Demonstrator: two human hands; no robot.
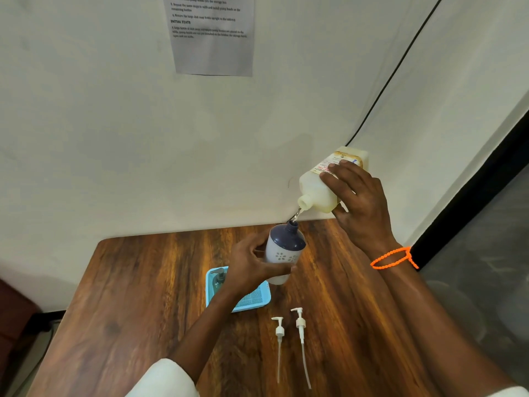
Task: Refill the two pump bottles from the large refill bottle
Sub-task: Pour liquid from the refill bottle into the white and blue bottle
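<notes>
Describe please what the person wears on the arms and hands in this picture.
Both hands, the left hand and the right hand, are bare, with no gloves. The right wrist carries a thin bright orange beaded band. White sleeves show near the bottom edge, leaving the forearms uncovered.

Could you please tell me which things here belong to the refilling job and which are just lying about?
In the job: refill bottle, pump bottle, two pump heads, bottle in the blue tray.
Lying about: wall notice, black cable.
</notes>
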